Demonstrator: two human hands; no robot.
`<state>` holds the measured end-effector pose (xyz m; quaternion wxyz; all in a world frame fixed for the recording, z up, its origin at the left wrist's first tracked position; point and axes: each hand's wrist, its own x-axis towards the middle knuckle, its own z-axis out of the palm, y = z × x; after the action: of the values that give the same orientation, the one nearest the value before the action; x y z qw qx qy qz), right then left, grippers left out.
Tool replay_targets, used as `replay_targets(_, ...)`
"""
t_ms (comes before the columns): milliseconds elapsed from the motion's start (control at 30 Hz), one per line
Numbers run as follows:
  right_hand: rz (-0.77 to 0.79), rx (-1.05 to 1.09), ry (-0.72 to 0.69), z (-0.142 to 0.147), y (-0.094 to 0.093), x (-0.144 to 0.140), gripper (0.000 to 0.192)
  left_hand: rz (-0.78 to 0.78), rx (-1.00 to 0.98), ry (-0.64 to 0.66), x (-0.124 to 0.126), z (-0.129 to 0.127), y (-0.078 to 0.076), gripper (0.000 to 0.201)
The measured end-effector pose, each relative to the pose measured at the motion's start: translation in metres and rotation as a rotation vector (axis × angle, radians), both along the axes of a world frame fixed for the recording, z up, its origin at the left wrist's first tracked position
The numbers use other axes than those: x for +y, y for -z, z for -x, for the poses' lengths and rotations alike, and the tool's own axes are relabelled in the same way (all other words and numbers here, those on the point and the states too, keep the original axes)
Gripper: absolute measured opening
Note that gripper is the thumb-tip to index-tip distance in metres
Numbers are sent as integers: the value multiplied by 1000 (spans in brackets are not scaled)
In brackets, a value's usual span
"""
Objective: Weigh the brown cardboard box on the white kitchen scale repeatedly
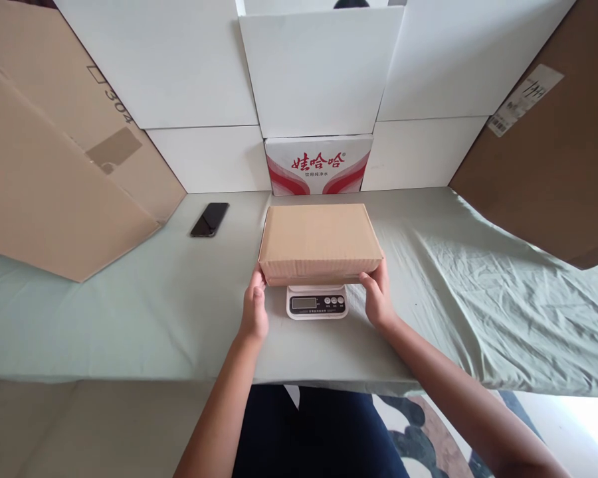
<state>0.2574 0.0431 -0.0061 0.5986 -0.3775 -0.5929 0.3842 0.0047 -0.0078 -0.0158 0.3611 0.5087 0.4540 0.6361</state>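
Note:
A closed brown cardboard box [321, 232] is held level between my two hands, at or just above a white digital scale [317, 303]. Whether it rests on the scale's plate, I cannot tell, since the box covers most of it. Only the front of the scale shows, with a small grey display and round buttons. At the box's near left corner, my left hand [255, 305] grips its side, fingers partly hidden. My right hand [377, 292] grips the near right corner, thumb on the front face and fingers along the side.
A black phone [210, 220] lies on the green cloth [179, 299] to the left. Behind the scale stands a white and red printed carton [319, 166] against white panels [319, 73]. Large cardboard sheets [70, 153] flank the table on both sides.

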Motion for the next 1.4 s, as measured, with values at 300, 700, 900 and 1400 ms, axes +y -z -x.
replay_targets(300, -192, 68, 66, 9, -23, 83, 66, -47, -94, 10, 77, 2, -30, 82)
replay_targets(700, 8, 39, -9, 19, 27, 162, 72, 87, -210, -59, 162, 11, 20, 85)
replay_targets(900, 0, 61, -34, 20, 23, 160, 72, 74, -181, -47, 161, 11, 21, 89)
replay_targets(1400, 216, 179, 25, -4, 29, 161, 79, 161, -216, -157, 152, 22, 10, 79)
